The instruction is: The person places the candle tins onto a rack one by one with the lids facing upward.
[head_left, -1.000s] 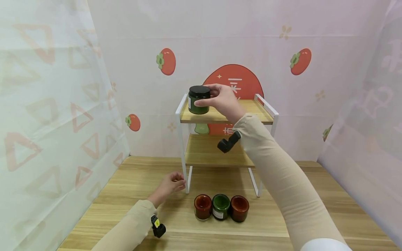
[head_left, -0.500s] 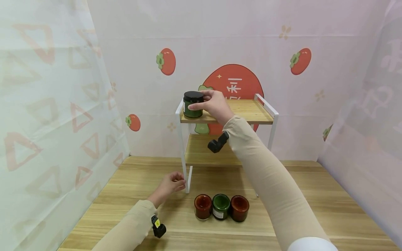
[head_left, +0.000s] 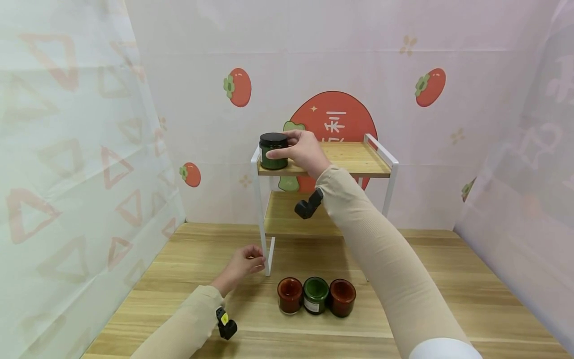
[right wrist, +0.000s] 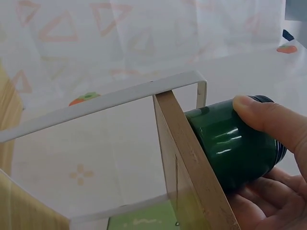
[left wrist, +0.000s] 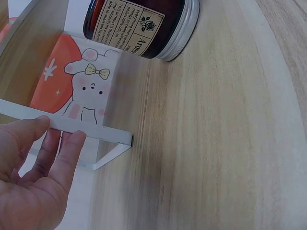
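In the head view, my right hand (head_left: 307,152) holds a green glass jar with a black lid (head_left: 273,151) upright at the front left corner of the rack's top shelf. The right wrist view shows the thumb on one side of the green jar (right wrist: 230,143) and fingers under the other, its base right at the board. Low on the left, my left hand (head_left: 245,262) pinches the rack's white front leg (left wrist: 72,125) between thumb and fingertips. A red jar (head_left: 290,295), a green jar (head_left: 316,295) and another red jar (head_left: 342,297) stand in a row before the rack.
The rack has a wooden top shelf (head_left: 350,157) with white side rails (head_left: 380,149) and a lower wooden shelf (head_left: 300,217). It stands on a wood-grain table (head_left: 202,319). Printed cloth walls (head_left: 202,124) enclose the back and both sides.
My right hand has carried the green jar left and down to the top shelf's front left corner, with slight movement in the last half second. The left hand stays on the leg.
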Motion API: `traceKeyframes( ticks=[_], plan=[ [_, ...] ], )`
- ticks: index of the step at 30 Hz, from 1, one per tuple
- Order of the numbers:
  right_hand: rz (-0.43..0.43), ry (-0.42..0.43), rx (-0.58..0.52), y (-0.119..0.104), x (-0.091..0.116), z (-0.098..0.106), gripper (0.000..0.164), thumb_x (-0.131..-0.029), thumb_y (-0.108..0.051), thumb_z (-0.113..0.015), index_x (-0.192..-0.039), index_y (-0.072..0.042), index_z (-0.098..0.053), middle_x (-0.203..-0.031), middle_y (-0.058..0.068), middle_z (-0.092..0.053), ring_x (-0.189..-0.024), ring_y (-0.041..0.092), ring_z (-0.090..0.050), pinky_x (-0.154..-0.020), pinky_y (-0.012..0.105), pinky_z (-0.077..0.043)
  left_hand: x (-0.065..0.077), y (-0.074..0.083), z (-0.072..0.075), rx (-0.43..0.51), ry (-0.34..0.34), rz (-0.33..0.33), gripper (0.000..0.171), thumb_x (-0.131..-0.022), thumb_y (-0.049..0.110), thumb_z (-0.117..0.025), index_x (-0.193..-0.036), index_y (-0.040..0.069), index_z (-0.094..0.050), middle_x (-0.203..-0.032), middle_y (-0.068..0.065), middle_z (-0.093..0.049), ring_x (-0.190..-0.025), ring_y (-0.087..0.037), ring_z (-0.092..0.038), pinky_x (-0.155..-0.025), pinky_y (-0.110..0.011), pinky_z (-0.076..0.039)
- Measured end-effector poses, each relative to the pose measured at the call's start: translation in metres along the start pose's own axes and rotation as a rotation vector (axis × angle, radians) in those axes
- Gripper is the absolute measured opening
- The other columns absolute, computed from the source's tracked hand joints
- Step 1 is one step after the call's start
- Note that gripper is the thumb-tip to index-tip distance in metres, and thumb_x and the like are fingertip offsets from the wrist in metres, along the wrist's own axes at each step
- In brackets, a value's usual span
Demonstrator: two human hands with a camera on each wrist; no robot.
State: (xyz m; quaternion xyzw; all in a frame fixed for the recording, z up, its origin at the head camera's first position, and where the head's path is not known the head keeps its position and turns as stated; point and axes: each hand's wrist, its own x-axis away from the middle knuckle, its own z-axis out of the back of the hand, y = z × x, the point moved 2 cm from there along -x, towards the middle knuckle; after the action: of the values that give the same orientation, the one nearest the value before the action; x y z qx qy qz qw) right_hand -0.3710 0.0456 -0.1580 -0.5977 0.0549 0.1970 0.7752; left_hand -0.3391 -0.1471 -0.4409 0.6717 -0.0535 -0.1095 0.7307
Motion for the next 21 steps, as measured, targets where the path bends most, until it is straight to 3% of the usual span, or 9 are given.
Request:
traceKeyframes(
  ticks=[8, 21],
  plan=[
    [-0.025, -0.013, 0.028, -0.0008, -0.0023, -0.0008, 0.057, -0.078, -0.014, -0.082, -0.128, -0.005, -0.057, -0.121, 0.012, -0.066, -0.109, 0.02, -0.062, -0.099, 0.033, -0.048, -0.0003, -0.0008, -0.0006, 0.012, 0.008, 0.0, 0.011, -0.092, -0.007, -0.059, -0.1, -0.012, -0.053, -0.089, -0.008, -0.057, -0.089, -0.021, -0.061, -0.086, -0.035, -0.06],
    [-0.006, -0.015, 0.036, -0.0018, 0.0025, -0.0023, 0.058, -0.081, -0.014, -0.079, -0.133, -0.004, -0.054, -0.125, 0.013, -0.064, -0.113, 0.021, -0.061, -0.104, 0.033, -0.048, -0.0008, -0.0017, -0.001, 0.009, 0.002, 0.0, 0.008, -0.091, -0.007, -0.058, -0.098, -0.008, -0.054, -0.087, -0.002, -0.056, -0.09, -0.021, -0.061, -0.087, -0.034, -0.059]
  ],
)
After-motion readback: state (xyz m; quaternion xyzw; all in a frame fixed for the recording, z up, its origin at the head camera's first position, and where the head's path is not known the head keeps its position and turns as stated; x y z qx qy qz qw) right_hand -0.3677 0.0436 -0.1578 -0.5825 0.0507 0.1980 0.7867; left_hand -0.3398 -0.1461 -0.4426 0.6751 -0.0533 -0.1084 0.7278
